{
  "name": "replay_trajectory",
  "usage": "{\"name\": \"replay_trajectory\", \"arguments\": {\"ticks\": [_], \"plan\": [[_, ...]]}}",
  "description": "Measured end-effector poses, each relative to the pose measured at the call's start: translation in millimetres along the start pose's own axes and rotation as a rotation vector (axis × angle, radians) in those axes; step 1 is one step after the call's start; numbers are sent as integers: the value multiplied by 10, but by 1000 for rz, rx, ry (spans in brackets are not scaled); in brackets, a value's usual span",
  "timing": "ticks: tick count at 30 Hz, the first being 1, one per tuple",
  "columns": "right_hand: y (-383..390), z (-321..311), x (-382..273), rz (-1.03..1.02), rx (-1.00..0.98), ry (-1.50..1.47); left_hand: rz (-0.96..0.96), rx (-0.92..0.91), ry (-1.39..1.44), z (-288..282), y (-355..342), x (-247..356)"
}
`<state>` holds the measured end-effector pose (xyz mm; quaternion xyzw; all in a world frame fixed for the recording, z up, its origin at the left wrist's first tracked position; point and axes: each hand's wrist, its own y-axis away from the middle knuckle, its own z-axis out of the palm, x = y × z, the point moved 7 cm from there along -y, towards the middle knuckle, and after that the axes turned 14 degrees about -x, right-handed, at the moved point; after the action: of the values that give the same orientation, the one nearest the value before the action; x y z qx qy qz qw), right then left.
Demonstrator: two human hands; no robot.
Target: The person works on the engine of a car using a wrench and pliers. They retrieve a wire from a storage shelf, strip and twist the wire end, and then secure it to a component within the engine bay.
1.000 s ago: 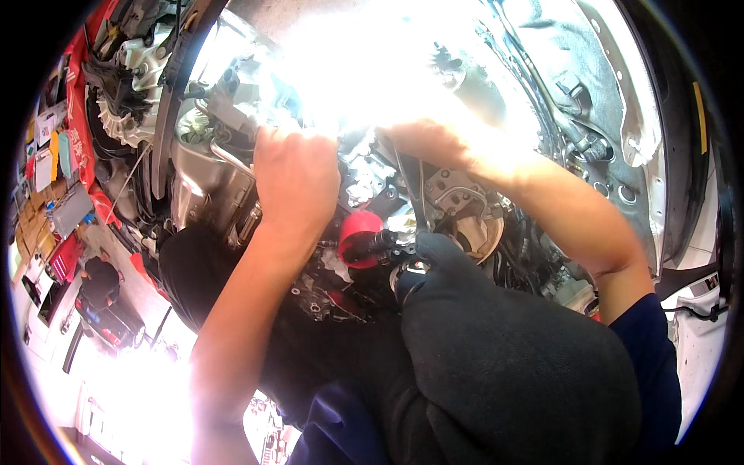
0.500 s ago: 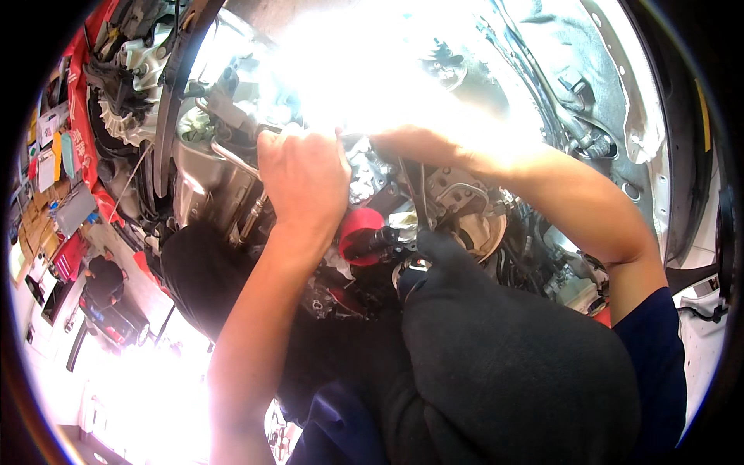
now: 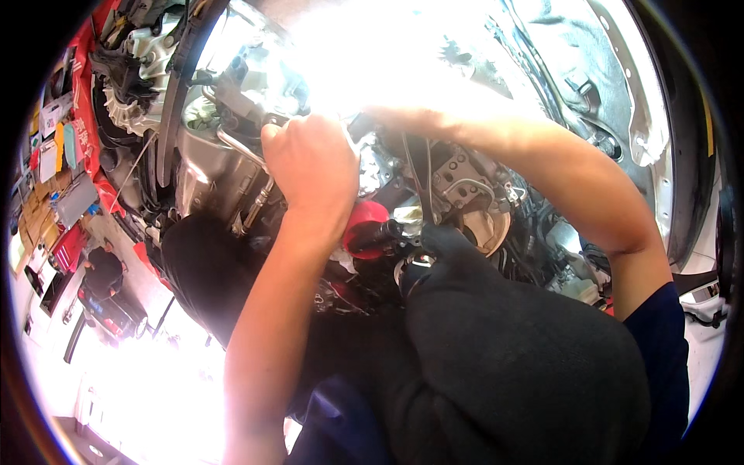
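Note:
Inside a car's engine bay, my left hand (image 3: 310,163) is closed, knuckles up, on something I cannot make out beside a metal bracket and pipe (image 3: 240,151). My right hand (image 3: 384,116) reaches in from the right beside it, its fingers lost in bright glare. Below the two hands sit a red cup-like part (image 3: 364,221) with a black fitting (image 3: 384,232), a long dark metal bar (image 3: 422,182) and a plate with holes (image 3: 461,174). Dark clothing (image 3: 511,356), apparently on my knee, fills the lower middle of the view.
Hoses (image 3: 535,62) run along the panel at upper right. A metal housing (image 3: 147,70) is at upper left, beside a red cover (image 3: 81,116) along the car's edge. Beyond it are cluttered papers and boxes (image 3: 50,178) and what looks like a person in dark clothing (image 3: 105,275).
My left hand and forearm have shifted right and a little upward. My right forearm and elbow have moved slightly right, and that hand sits a bit higher in the glare.

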<state>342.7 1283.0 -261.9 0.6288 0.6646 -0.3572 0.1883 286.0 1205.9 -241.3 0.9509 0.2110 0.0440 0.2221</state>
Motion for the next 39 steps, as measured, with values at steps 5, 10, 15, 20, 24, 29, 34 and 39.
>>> {"name": "replay_trajectory", "arguments": {"ticks": [5, 10, 15, 20, 24, 29, 34, 39], "plan": [[-29, 58, -23, 15, -88, 230, -57, -36, 10, -26, -20, 13], [31, -22, 160, 59, 61, 57, -56, -60, 149, -7, -23, -10], [-67, -14, 162, 8, 58, 50, -69, -87, 176, 48, -14, -59], [-105, 18, 90, -7, -3, 79, -98, -138, 173, 24, -5, -43], [-37, 15, -21, -60, -114, 136, -60, -109, 114, 43, 30, -28], [75, 125, -22, 108, -287, 88, 72, 52, 56, 80, 110, 47], [67, 10, -112, 121, -195, 134, 52, 23, -40, 98, 98, 101], [131, 131, -60, 733, -1047, -478, 21, 16, 38, 92, 144, 46]]}}
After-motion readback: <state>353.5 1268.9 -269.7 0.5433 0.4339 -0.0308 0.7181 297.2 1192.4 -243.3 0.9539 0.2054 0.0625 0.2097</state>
